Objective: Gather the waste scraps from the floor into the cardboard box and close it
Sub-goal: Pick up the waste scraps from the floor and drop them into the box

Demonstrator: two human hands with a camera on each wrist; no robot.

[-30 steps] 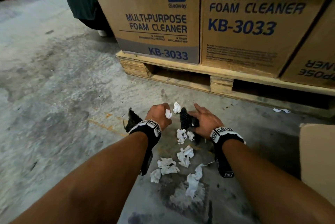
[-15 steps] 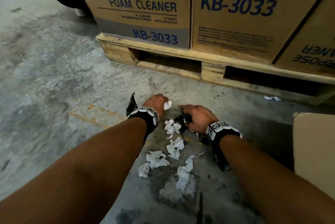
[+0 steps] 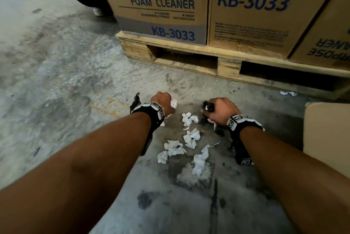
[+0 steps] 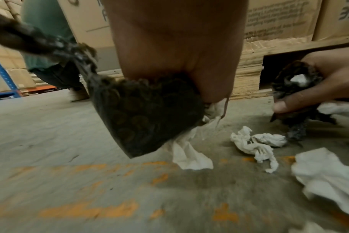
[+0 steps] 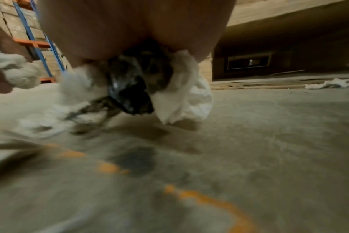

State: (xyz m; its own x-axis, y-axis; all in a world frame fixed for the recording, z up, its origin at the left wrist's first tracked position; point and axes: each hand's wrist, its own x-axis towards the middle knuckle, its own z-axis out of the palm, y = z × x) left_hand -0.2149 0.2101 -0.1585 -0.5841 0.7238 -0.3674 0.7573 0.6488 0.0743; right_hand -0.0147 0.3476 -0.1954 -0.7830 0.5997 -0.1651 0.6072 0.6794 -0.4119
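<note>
- Left hand (image 3: 164, 102): gripped black and white scraps (image 4: 149, 119), fingers hidden.
- Right hand (image 3: 221, 109): clutched a black-white wad (image 5: 133, 88), blurred.
- Cardboard box (image 3: 327, 131): cropped at frame edge.

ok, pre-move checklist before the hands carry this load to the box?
1. Left hand grips black scrap and white tissue: ok.
2. Right hand grips black plastic wad with tissue: ok.
3. Floor cleared: not ok, crumpled tissues remain between the arms.
4. Stray tissue by the pallet: not ok, uncollected.
5. Cardboard box open: cannot tell, only one panel visible.
</note>
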